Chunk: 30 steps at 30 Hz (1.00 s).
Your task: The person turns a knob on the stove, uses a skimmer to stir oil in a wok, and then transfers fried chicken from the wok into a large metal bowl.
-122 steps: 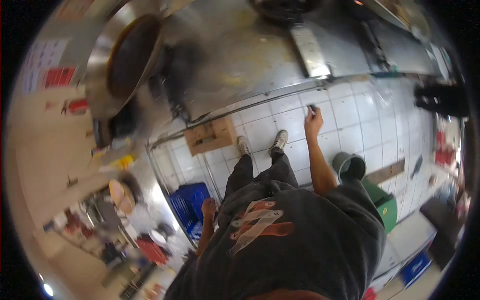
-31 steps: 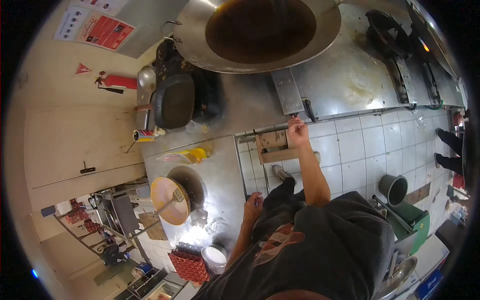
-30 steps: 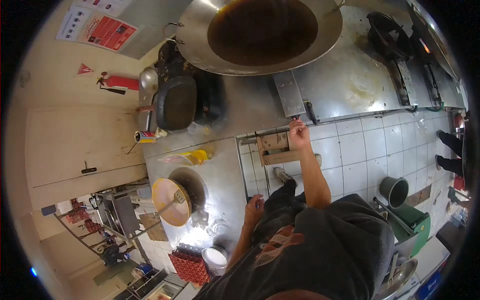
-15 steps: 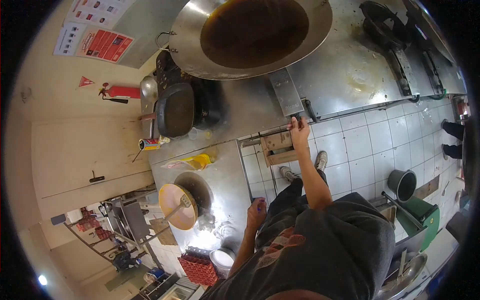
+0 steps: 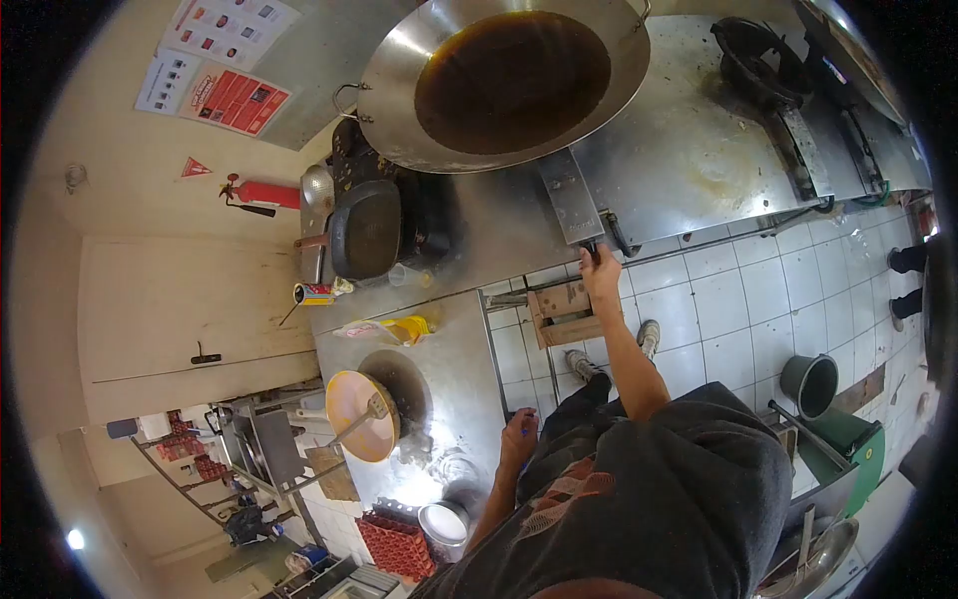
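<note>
Right hand (image 5: 602,275): fingers gripped the knob (image 5: 593,250) near the wok (image 5: 397,110).
Left hand (image 5: 519,436): finger state indiscernible.
Liquid (image 5: 514,85): risked overheating if you over-turned the knob.

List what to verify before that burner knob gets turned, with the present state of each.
1. Right hand fingers at the dark knob: ok.
2. Wok has dark liquid in it: ok.
3. Flame state under the wok: cannot tell, the wok hides it.
4. Left hand away from the wok: ok.
5. Steel worktop free of stains: not ok, brownish marks show.
6. Fire extinguisher in view on the wall: ok.
</note>
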{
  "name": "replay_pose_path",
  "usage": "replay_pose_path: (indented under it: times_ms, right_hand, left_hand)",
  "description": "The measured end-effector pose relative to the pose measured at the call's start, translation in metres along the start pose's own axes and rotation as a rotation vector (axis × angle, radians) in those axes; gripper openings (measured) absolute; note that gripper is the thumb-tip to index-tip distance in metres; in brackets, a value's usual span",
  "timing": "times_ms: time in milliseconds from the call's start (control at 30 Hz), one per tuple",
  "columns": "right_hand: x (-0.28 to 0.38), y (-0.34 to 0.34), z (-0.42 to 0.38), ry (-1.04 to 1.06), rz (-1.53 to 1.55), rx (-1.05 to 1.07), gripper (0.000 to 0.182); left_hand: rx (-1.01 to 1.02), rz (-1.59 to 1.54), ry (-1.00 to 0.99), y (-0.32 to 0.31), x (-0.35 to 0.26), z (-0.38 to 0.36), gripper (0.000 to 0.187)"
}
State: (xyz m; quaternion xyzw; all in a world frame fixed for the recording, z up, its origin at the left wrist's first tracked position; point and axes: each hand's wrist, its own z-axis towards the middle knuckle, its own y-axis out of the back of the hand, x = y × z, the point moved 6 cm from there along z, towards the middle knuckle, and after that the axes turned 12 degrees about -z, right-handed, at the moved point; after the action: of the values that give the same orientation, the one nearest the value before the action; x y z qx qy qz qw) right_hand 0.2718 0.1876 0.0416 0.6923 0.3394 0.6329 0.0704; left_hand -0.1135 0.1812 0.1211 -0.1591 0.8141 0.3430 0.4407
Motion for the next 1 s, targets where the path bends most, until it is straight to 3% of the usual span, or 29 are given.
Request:
replay_pose_path:
  times_ms: [233, 433, 467, 567, 667, 767, 867, 1000]
  right_hand:
    - [0.036, 0.025, -0.017, 0.276, -0.152, -0.189, 0.017]
    - [0.037, 0.032, -0.014, 0.252, -0.084, -0.156, 0.019]
    - [0.034, 0.035, -0.016, 0.144, -0.041, -0.124, 0.023]
    - [0.018, 0.025, -0.011, 0.123, 0.133, -0.168, 0.028]
    - [0.005, 0.015, -0.004, 0.12, 0.061, -0.231, 0.033]
    - [-0.013, -0.003, -0.008, -0.376, 0.796, 0.042, 0.042]
    - [-0.018, -0.034, -0.011, -0.713, 1.232, 0.264, 0.047]
    - [-0.029, -0.049, -0.003, -0.61, 1.165, 0.226, 0.047]
  left_hand:
    - [-0.003, 0.016, -0.053, -0.008, -0.011, 0.001, 0.018]
    - [0.015, 0.008, -0.054, -0.02, -0.02, 0.005, 0.019]
    - [0.021, 0.015, -0.062, -0.02, -0.02, 0.007, 0.019]
    - [0.049, 0.029, -0.024, -0.023, -0.018, 0.006, 0.019]
    - [0.095, 0.089, 0.001, -0.025, -0.024, 0.002, 0.019]
    - [0.141, 0.164, 0.018, -0.027, -0.023, -0.001, 0.02]
    - [0.208, 0.273, 0.04, -0.036, -0.027, -0.004, 0.02]
    - [0.304, 0.346, 0.084, -0.048, -0.035, -0.013, 0.02]
